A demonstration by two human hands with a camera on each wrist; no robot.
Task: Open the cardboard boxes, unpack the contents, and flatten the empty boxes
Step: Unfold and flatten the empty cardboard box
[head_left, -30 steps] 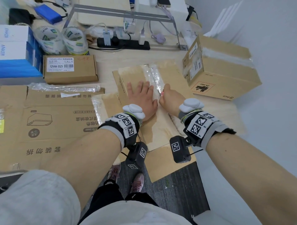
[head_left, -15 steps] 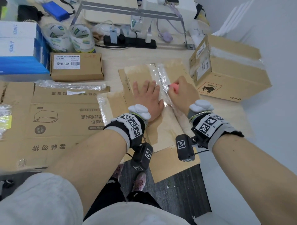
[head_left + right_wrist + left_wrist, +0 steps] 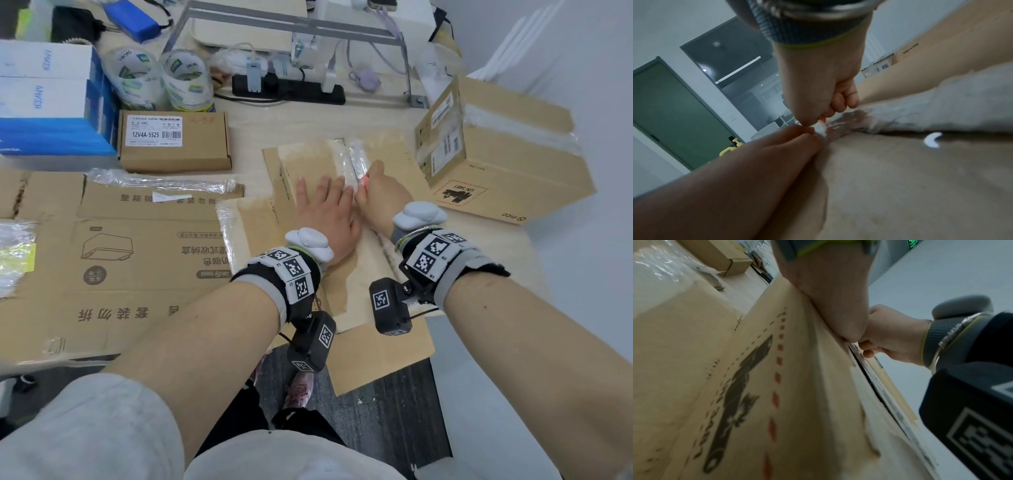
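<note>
A flat brown cardboard box [image 3: 308, 161] lies in the middle of the table, with a clear tape seam [image 3: 356, 154] running down its top. My left hand [image 3: 325, 212] presses flat on the box just left of the seam, fingers straight. My right hand [image 3: 380, 192] is curled round a small pink cutter [image 3: 364, 180] whose tip sits on the seam. In the right wrist view the right hand [image 3: 818, 89] holds the tool at the crinkled tape [image 3: 849, 120], beside the left hand's fingers [image 3: 777, 154]. The left wrist view shows the box top [image 3: 777, 386] and a dark slit along the seam.
A taller taped cardboard box [image 3: 507, 164] stands at the right. A large flattened carton [image 3: 137, 260] covers the left. A small labelled box [image 3: 174, 140], tape rolls [image 3: 161, 78], blue and white boxes [image 3: 44, 102] and a power strip [image 3: 287, 90] crowd the back.
My right hand has slid with the cutter along the tape seam, away from my body. The left hand has stayed flat on the box.
</note>
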